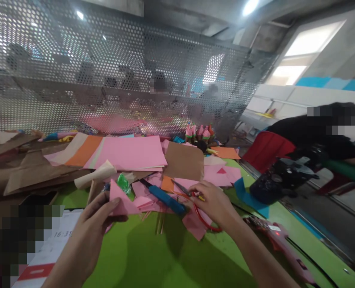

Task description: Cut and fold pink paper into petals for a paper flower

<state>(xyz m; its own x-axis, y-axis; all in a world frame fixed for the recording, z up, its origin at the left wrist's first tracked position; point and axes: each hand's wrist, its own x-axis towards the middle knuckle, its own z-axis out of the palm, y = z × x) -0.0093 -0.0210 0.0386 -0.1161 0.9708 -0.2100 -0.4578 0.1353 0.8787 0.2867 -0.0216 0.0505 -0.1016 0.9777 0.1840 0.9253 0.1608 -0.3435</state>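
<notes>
My left hand (97, 224) pinches a pink paper triangle (121, 200) between thumb and fingers, held up over the near left part of the green table. My right hand (209, 202) is closed on red-handled scissors (205, 220), gripping them near the pivot. Their blades (181, 186) point away to the left over paper scraps. Between my hands lies a blue utility knife (167, 199). Loose pink paper pieces (195, 224) lie around and under the scissors. Some thin sticks (160, 224) are just in front of the knife.
Pink sheets (132, 152), brown cardboard (185, 160) and a rolled cream sheet (96, 175) lie beyond my hands. A pink glue gun (288, 248) with a cord lies at right, near a black container (270, 180). A screen showing the time (63, 232) lies left. A person sits beyond the right edge.
</notes>
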